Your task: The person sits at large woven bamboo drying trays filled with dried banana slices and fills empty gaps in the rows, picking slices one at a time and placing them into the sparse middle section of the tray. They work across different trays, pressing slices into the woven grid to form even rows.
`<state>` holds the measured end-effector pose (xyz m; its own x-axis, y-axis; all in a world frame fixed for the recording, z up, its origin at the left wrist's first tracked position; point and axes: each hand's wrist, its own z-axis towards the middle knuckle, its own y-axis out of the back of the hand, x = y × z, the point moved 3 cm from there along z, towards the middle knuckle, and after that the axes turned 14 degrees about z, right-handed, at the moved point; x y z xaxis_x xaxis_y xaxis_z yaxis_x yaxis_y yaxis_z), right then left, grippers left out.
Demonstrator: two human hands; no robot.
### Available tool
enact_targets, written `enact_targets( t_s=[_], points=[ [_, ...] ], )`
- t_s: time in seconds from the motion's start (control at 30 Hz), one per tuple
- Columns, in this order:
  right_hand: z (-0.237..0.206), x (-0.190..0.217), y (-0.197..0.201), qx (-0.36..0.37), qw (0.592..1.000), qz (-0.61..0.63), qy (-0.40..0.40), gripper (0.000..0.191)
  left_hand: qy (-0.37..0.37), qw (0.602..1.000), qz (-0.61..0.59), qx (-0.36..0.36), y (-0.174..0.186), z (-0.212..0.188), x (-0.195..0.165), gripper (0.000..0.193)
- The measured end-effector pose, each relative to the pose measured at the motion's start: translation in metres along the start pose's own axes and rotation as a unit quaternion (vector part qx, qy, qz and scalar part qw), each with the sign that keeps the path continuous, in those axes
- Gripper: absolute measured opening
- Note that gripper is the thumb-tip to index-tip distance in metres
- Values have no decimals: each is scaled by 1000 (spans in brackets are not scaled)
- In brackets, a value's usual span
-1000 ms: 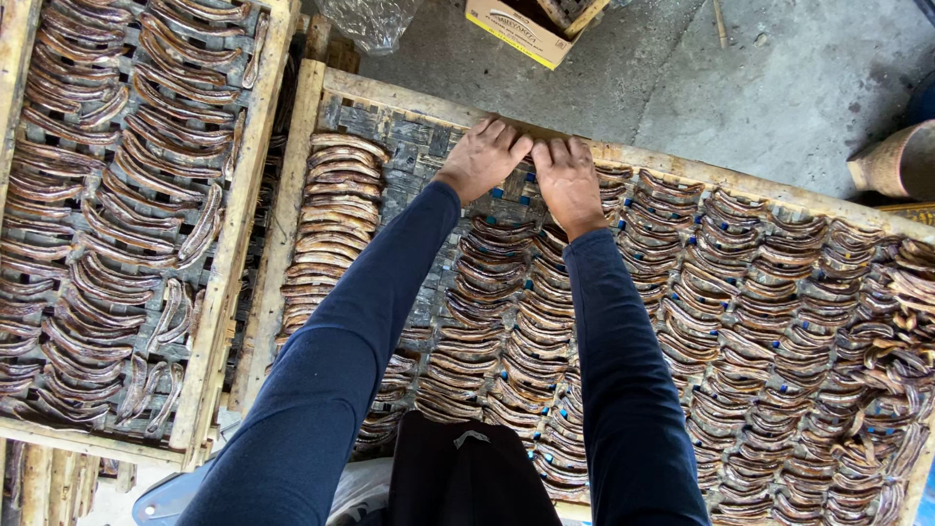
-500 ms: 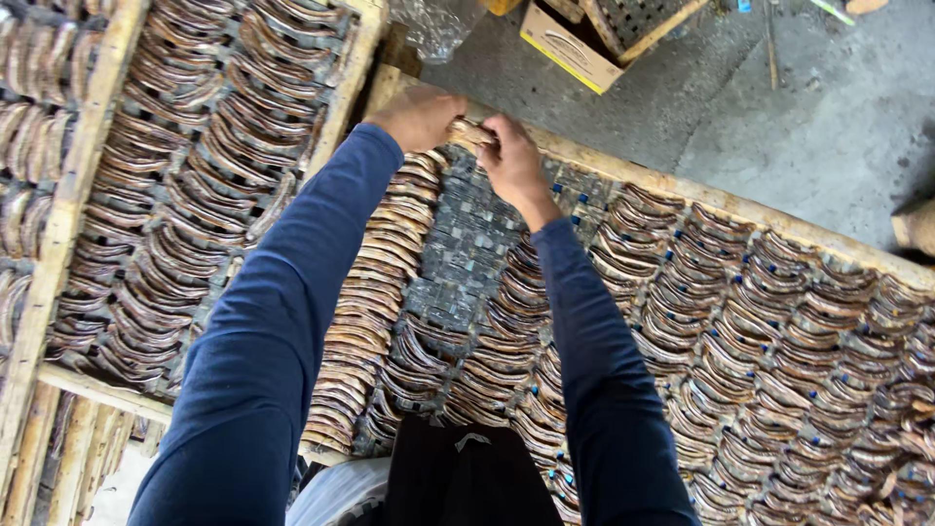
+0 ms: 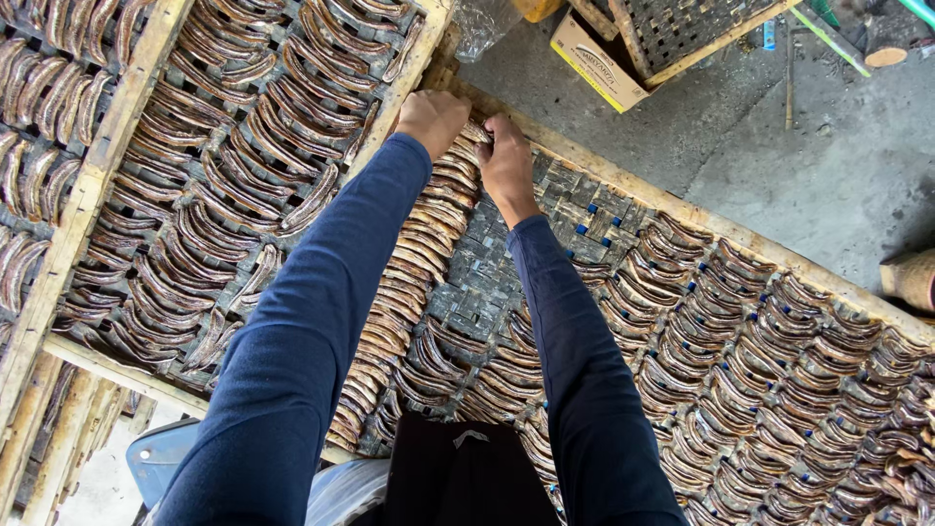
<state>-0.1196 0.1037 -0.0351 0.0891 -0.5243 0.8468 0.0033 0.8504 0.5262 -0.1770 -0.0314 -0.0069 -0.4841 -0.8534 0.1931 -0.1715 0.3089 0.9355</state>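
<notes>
A wooden-framed tray [image 3: 693, 214] with a woven mat [image 3: 492, 287] holds rows of curved brown dried strips [image 3: 409, 282]. Both my arms, in dark blue sleeves, reach to its far left corner. My left hand [image 3: 429, 117] lies curled, knuckles up, on the top end of the leftmost row; what is under its fingers is hidden. Right beside it, my right hand [image 3: 506, 161] pinches a brown strip [image 3: 477, 133] at the top of that row. A bare patch of mat runs between the leftmost row and the following rows.
A second tray [image 3: 102, 161] packed with the same strips lies to the left, touching this one. A cardboard box [image 3: 594, 63], an unfilled woven tray [image 3: 682, 29] and a plastic bag [image 3: 482, 24] sit on the concrete floor [image 3: 779, 146] beyond. A blue object [image 3: 161, 453] is below.
Both hands have moved left along the tray's far edge to its left corner. The view has swung left with them, showing more of the neighbouring tray.
</notes>
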Motion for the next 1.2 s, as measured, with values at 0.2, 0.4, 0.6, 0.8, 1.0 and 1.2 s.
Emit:
enact_targets(
  t_s=[0.2,0.4,0.6,0.8,1.0,1.2],
  points=[
    [4,0,5,-13,1000,4,-4,35,31,1000,5,0,0,6,-2,35],
    [8,-15,5,6,995,77,-60,33,38,998,-36,30,1,5,2,34],
    [8,-20,3,-21,999,41,-15,21,36,993,-105,32,3,5,6,49],
    [11,-14,6,-6,1000,-1,-13,16,41,992,-122,-1,6,4,6,42],
    [13,-10,5,9,999,11,-37,18,61,991,-113,47,9,3,1,59],
    [15,-12,8,-37,997,7,-69,20,55,996,-69,-6,8,6,3,79]
  ],
)
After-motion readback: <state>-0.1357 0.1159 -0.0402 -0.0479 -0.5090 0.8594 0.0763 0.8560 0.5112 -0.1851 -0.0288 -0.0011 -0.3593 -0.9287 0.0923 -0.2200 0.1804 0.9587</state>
